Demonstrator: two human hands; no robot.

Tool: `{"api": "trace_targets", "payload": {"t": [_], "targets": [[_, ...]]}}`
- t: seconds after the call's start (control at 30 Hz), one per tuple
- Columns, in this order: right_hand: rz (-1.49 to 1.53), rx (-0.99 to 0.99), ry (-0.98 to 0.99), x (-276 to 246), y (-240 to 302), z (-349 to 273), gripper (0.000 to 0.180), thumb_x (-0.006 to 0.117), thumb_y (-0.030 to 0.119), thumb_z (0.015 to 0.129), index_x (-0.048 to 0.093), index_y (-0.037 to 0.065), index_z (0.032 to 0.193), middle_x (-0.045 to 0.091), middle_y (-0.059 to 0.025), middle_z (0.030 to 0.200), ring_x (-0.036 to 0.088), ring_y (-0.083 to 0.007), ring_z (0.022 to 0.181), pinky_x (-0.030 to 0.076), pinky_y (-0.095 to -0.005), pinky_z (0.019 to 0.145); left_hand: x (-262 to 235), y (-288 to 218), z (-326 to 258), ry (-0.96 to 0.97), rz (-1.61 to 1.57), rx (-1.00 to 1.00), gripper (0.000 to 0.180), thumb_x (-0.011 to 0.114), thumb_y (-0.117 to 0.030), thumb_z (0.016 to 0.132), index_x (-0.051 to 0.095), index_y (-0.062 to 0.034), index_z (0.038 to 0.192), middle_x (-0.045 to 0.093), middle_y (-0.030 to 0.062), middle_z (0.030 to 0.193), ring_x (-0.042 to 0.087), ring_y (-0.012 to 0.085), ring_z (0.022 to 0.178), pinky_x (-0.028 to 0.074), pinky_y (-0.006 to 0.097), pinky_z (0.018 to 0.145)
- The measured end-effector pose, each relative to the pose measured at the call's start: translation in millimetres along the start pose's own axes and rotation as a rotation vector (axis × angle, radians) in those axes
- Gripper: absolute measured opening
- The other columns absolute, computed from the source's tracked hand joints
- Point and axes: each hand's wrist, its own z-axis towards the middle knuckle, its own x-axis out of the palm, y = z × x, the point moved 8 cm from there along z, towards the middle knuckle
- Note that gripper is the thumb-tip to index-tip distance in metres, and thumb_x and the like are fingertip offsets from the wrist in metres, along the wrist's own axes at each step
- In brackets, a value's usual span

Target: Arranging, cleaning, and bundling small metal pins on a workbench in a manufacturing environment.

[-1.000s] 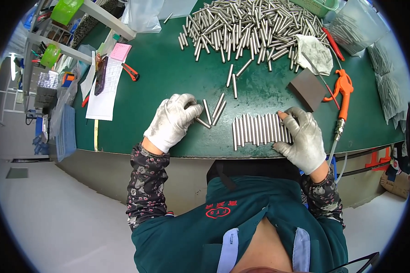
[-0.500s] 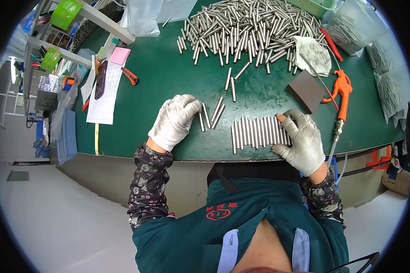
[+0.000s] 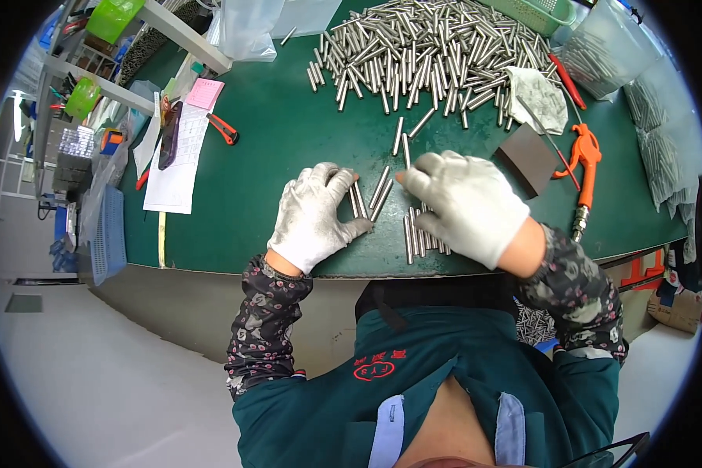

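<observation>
Both hands wear white gloves with bare fingertips showing. My left hand point(image 3: 313, 217) rests on the green table point(image 3: 265, 117), its forefinger and thumb at opposite ends of a couple of short metal pins point(image 3: 356, 201). Two more pins point(image 3: 380, 187) lie slanted right beside them. My right hand point(image 3: 468, 204) is over a side-by-side row of pins point(image 3: 410, 240), hiding most of it; its thumb and forefinger are apart, with nothing visible between them. Farther back, a few loose pins point(image 3: 398, 136) lie near the right forefinger.
A big heap of metal pins point(image 3: 421, 58) covers the back. On the right are a dark block point(image 3: 526, 160), an orange air gun point(image 3: 586, 160), a white rag point(image 3: 540, 101) and bagged pins point(image 3: 654, 140). Papers point(image 3: 178, 168), a phone point(image 3: 170, 134) and an orange cutter point(image 3: 223, 129) lie left.
My right hand has left the right end of the pin row and moved left over it. My left hand has shifted right, its thumb now reaching the near ends of the pins.
</observation>
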Motion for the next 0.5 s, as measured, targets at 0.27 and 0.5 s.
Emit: {"api": "trace_targets", "payload": {"t": [0.27,0.5], "targets": [[-0.003,0.129,0.150,40,2,50,0.029,0.066,0.018,0.069,0.056,0.001,0.091,0.059,-0.0153,0.090,0.061,-0.0287,0.085,0.050,-0.0373,0.070,4,12,-6,-0.013,-0.015,-0.021,0.055,0.076,-0.029,0.057,0.057,-0.0078,0.103,0.053,0.0088,0.103,0.051,0.0265,0.095,0.041,0.039,0.082],[0.037,-0.117,0.166,52,17,49,0.027,0.062,0.009,0.067,0.056,0.002,0.092,0.057,-0.0141,0.089,0.060,-0.0291,0.084,0.050,-0.0371,0.069,-1,16,-8,-0.077,-0.099,0.000,0.062,0.077,-0.030,0.056,0.053,-0.0069,0.108,0.053,0.0089,0.100,0.051,0.0276,0.095,0.042,0.039,0.082]]}}
